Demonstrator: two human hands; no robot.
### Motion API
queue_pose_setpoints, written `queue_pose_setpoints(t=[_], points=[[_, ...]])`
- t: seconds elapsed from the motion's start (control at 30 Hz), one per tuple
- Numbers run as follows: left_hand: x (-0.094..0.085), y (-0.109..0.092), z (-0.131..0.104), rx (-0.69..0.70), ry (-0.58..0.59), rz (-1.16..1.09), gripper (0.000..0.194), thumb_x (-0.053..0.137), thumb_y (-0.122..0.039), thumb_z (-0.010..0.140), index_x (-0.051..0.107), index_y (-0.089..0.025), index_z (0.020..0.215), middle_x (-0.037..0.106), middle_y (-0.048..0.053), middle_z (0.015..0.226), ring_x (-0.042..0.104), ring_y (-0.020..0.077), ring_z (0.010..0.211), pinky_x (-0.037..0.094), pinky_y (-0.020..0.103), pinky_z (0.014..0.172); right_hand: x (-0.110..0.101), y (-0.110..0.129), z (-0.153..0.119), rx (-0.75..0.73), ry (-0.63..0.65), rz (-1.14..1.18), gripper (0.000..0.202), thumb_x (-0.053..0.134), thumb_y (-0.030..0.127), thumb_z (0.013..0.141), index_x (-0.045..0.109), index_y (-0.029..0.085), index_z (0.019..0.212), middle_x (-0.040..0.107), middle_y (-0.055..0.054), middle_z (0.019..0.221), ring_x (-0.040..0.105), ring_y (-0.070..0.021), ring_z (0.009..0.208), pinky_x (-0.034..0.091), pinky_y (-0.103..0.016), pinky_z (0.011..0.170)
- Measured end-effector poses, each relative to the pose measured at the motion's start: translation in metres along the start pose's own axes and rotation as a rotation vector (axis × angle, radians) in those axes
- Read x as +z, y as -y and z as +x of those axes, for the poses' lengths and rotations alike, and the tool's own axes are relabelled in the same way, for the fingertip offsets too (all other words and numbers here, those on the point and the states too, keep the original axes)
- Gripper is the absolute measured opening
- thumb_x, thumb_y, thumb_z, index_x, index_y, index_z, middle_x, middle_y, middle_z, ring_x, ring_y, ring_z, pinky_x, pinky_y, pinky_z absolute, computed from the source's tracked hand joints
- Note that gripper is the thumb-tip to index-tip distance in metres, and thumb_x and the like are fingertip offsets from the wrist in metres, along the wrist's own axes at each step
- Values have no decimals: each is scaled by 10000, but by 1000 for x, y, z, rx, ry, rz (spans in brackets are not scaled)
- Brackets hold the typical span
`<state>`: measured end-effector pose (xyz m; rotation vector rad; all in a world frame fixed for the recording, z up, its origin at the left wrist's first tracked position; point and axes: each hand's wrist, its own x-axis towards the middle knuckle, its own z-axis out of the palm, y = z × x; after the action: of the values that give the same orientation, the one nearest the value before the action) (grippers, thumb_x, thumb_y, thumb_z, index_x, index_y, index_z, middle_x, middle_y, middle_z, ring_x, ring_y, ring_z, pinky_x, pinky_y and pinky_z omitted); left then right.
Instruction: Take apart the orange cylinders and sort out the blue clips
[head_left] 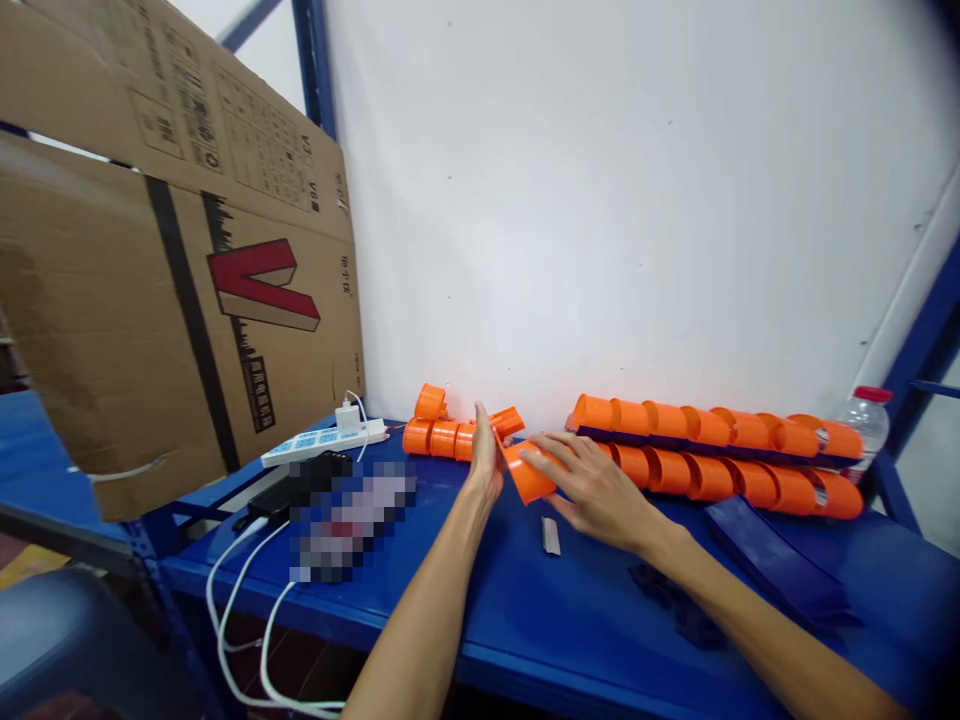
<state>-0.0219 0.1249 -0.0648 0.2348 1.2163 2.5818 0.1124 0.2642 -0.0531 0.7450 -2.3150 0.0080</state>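
Observation:
My right hand [592, 485] is wrapped round a short orange plastic cylinder [531, 474] and holds it tilted above the blue table. My left hand [486, 455] is seen edge-on, fingers stretched upward, with its palm side against or very close to the cylinder's left end. Behind the left hand lie orange ring-shaped pieces [444, 438] in a row, and another orange ring [430, 402] rests on top. The inside of the left palm is hidden. Below the cylinder, a small grey strip [550, 536] lies on the table.
Two long rows of orange cups, an upper row [705, 425] and a lower row [712, 476], lie at right. Beyond are a plastic bottle [870, 425], blue strips [772, 560] and dark scraps [679, 605]. Left are a power strip [322, 442], white cables [217, 610] and a large carton [180, 260].

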Motion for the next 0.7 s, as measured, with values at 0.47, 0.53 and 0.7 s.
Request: queue_pose_setpoints(t=[0.47, 0.53, 0.7], points=[[6, 22, -36, 621, 458, 1725, 323, 474, -391, 973, 677, -196, 815, 738, 175, 847, 729, 368, 883, 484, 429, 788, 55, -61, 184, 468, 173, 314, 658, 810, 395, 814, 578, 170, 1388, 692, -143, 1292, 648, -272, 1151, 486, -337, 927], [6, 21, -35, 617, 472, 1773, 338, 478, -412, 970, 711, -186, 873, 749, 183, 871, 736, 376, 894, 496, 429, 768, 69, -58, 197, 457, 233, 291, 642, 826, 387, 798, 601, 173, 1360, 706, -133, 1264, 661, -270, 1110, 482, -314, 873], [6, 22, -32, 609, 497, 1800, 397, 462, -439, 968, 749, -165, 950, 766, 201, 948, 741, 382, 921, 520, 440, 770, 89, -49, 210, 425, 312, 264, 651, 852, 391, 760, 625, 171, 1329, 722, -122, 1219, 671, -268, 1076, 468, -283, 804]])
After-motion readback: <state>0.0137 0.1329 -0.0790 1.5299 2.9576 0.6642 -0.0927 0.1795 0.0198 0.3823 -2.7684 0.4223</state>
